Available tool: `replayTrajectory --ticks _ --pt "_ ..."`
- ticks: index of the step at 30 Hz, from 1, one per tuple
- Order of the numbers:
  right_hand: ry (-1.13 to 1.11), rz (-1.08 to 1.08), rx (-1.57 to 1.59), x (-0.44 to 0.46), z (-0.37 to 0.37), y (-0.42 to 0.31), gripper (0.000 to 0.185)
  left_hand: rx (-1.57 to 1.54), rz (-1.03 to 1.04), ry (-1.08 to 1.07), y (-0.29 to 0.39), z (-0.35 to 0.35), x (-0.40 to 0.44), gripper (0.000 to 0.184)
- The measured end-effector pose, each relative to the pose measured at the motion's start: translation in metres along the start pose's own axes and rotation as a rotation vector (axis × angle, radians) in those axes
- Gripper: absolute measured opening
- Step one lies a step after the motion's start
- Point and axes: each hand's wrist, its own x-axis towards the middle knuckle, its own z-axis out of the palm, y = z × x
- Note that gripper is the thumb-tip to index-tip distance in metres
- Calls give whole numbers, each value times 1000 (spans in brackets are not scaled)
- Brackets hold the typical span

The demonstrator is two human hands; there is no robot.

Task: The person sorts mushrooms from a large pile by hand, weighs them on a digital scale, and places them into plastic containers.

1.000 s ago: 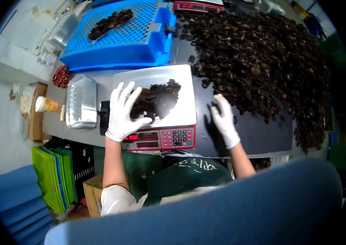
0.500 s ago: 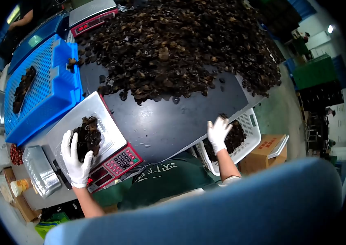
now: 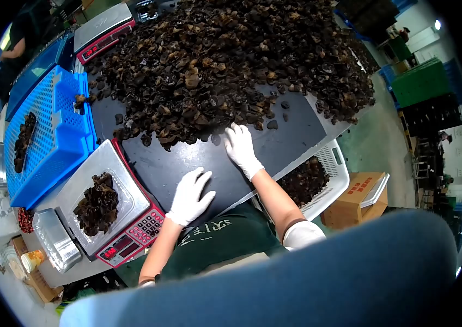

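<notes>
My left hand, in a white glove, hovers over or rests on the near part of the dark tabletop, fingers spread and nothing in them. Farther forward, my gloved right hand reaches with stretched fingers to the near edge of a big heap of wood ear mushrooms; nothing shows in its grasp. To the left, a clump of wood ear lies in a clear plastic tray on a red digital scale. The scale's red display is lit, its digits too small to read.
A blue perforated crate stands at left, with a strip of wood ear on top. Clear plastic trays lie nearer. A white basket holding wood ear is beside the right table edge, with a cardboard box. Another scale stands farther back.
My left hand has left the clump on the scale and moved right over the table. My right hand has moved from the white basket forward and left to the heap.
</notes>
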Motion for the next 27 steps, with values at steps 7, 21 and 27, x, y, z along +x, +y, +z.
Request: replayTrajectory --ticks 7,21,27 --pt "-9 137 391 10 -15 -16 16 192 29 -167 -15 54 -46 53" --pt "278 167 -16 12 -56 54 14 113 7 -113 -25 66 -59 51" --pt "76 43 -139 -7 -57 103 23 119 41 -105 -27 68 -63 49"
